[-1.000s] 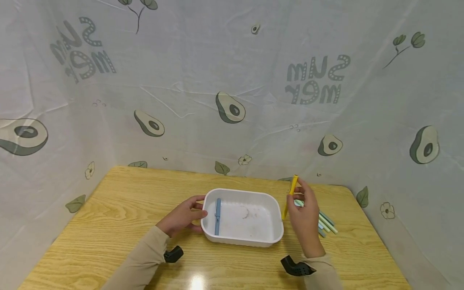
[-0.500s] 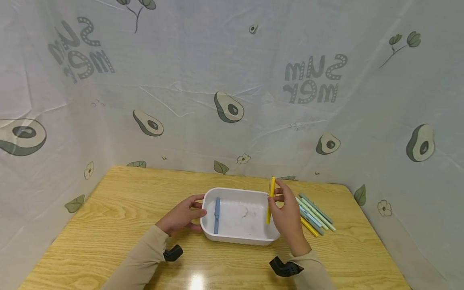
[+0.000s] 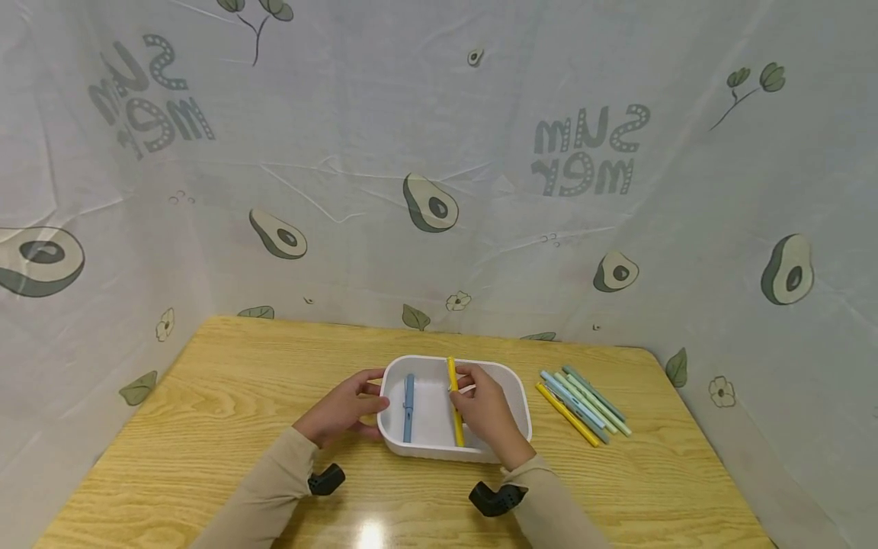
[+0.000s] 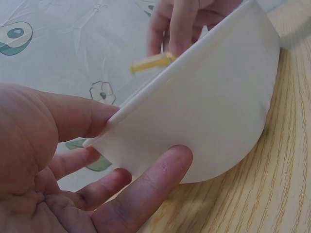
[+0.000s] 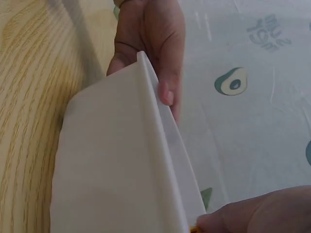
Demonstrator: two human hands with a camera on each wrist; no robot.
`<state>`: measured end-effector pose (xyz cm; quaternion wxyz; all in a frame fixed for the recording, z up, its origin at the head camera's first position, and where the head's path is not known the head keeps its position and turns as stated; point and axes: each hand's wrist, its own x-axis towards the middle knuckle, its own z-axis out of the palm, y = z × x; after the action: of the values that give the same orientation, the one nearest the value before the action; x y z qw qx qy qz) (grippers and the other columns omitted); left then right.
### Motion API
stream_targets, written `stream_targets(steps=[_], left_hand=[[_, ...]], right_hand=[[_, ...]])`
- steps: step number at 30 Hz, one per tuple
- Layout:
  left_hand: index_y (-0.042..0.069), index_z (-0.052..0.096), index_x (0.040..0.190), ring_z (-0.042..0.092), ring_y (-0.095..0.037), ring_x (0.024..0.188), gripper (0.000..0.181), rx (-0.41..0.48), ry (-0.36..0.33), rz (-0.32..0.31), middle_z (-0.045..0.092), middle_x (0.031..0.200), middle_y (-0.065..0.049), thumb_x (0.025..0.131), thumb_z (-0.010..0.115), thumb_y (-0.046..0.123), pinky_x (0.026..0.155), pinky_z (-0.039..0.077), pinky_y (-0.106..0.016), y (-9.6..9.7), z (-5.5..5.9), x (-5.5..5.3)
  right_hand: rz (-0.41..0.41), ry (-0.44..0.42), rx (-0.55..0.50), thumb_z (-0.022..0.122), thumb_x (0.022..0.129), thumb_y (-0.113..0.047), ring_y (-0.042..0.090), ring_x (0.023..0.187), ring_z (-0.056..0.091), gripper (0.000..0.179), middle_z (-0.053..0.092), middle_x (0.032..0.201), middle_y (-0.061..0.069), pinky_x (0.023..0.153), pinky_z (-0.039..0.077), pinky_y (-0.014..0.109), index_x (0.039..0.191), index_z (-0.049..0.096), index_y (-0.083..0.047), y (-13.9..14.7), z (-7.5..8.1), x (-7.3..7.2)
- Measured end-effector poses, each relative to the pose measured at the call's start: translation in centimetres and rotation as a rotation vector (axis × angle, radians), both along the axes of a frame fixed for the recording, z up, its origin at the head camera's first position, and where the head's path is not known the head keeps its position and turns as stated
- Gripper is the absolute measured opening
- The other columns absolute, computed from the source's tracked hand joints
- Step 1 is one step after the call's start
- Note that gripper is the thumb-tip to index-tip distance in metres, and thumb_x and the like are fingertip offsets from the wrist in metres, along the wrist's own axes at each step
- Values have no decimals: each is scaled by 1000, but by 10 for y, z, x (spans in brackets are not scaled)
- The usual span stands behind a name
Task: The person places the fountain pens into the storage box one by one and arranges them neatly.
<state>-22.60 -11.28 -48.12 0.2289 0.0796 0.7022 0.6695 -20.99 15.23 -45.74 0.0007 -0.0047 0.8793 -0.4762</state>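
My left hand [image 3: 343,408] grips the left end of a white plastic tray [image 3: 439,453], thumb over the rim and fingers against the outer wall. A blue-grey pen [image 3: 408,408] with a clip lies inside, near the left end, pointing front to back. Over the middle of the tray my right hand [image 3: 488,412] pinches a yellow pen [image 3: 453,375] between thumb and fingers. The pen's far end is by the back rim and its near end is low inside the tray; whether it touches the floor I cannot tell. In the right wrist view the tray wall hides most of it.
Right of the tray lies a group of several pens [image 3: 583,400] in blue, pale green and grey-green, with another yellow pen [image 3: 567,414] at its left side. The wooden table [image 3: 274,366] ends at a white printed curtain [image 3: 357,252] behind.
My right hand has carried the yellow pen leftward from beside the pen group, over the tray's right rim, and down into the middle. The left hand keeps its grip on the tray.
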Motion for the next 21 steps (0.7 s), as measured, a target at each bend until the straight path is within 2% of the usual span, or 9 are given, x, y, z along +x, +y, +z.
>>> stream_targets(steps=[6,11,16,21], left_hand=[[10,40,157,64,-36,106,62,-13,-6,11,49,132,-23,101,67,9,79,65,-49,1,0,0],[9,40,157,64,-37,107,63,-18,-4,10,48,132,-25,101,68,11,78,65,-48,1,1,0],[8,40,157,63,-37,107,62,-8,-7,5,48,132,-25,101,68,10,78,65,-48,1,0,0],[8,40,157,63,-36,107,62,3,-6,-4,48,132,-24,101,68,10,79,65,-48,0,-2,-1]], right_hand=[[62,-82,37,71,94,-3,17,77,60,36,62,104,9,56,58,29,128,62,-2,-14,-9,-5],[95,-149,78,71,94,-4,17,69,56,31,58,98,9,53,51,26,123,61,0,-19,-12,-11],[128,-198,176,71,95,-6,17,62,53,25,55,90,8,50,46,24,116,60,0,-22,-14,-15],[117,-202,290,73,95,-11,17,64,55,22,58,84,7,55,45,27,111,61,-3,-23,-14,-17]])
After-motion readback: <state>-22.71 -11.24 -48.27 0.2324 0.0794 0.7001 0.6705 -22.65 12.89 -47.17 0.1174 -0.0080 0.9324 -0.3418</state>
